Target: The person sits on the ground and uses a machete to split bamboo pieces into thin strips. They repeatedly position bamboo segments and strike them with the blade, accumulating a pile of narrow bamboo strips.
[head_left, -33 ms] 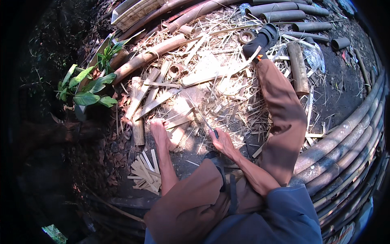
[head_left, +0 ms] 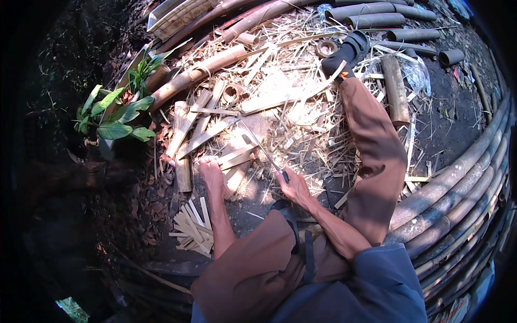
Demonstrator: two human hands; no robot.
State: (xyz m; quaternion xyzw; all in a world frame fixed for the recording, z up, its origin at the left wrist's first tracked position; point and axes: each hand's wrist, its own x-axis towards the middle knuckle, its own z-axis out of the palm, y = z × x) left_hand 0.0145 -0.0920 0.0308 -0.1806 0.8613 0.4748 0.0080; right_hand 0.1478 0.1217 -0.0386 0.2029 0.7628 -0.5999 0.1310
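My right hand [head_left: 295, 188] is closed round the dark handle of a long knife [head_left: 259, 144]. Its thin blade slants away to the upper left, crossing close to the end of a split bamboo strip [head_left: 236, 158]. My left hand [head_left: 211, 171] is closed at the near end of that pale strip, its fingertips partly hidden. Left of my left forearm lies a loose pile of short cut bamboo strips [head_left: 191, 230]. Longer split bamboo pieces [head_left: 207, 138] lie just beyond my left hand.
Shavings [head_left: 323, 121] cover the ground ahead. A bamboo pole [head_left: 196, 75] lies at the far left beside a leafy plant [head_left: 116, 116]. My outstretched leg [head_left: 374, 145] is on the right, near a short bamboo log [head_left: 396, 91]. Long bamboo poles [head_left: 447, 185] are stacked at the right edge.
The knife blade has swung slightly to the left, its tip now farther left and away from me. My left hand and the strip have shifted only a little.
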